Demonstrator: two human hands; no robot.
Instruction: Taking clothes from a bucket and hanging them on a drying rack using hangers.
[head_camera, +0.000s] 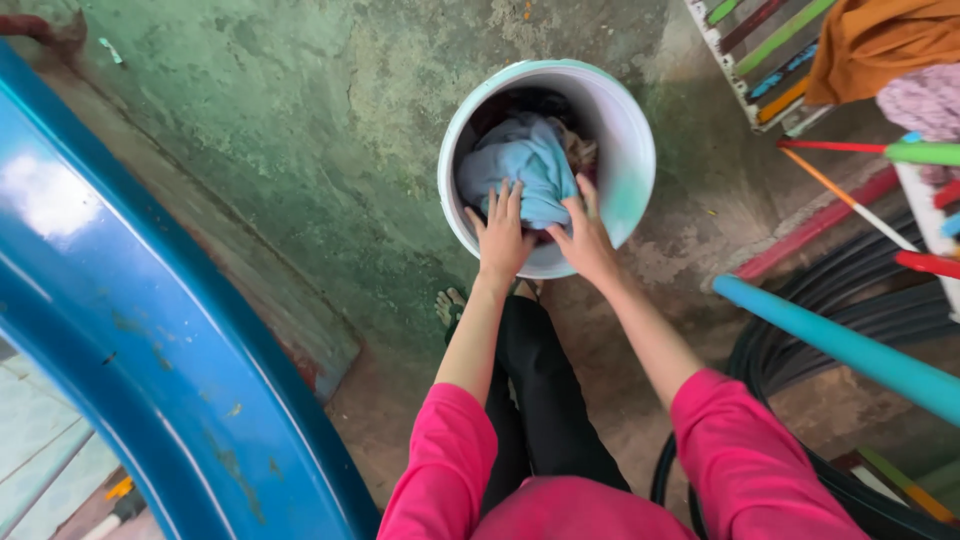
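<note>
Hands press into a white bucket (628, 150) on a worn green concrete floor (300, 130), seen from above by the person bending over it. Left hand (501, 232) lies flat with fingers spread on a pale blue cloth (525, 165) bundled inside the bucket, gripping nothing. Right hand (585, 235) rests just beside it at the bucket's near rim, fingers curled over the edge of the same cloth; whether it actually pinches the fabric cannot be told. Darker laundry shows beneath and behind the blue cloth, filling the far side of the bucket. Pink sleeves (745, 465) cover both upper arms, and black trousers (545, 400) run down to a bare foot (449, 305) just near of the bucket. Curved blue tub rim (130, 330) fills the left of the scene. To the right, a teal pole (850, 350) crosses above coiled black hose (850, 300), with orange cloth (880, 40) draped at the far right corner.
</note>
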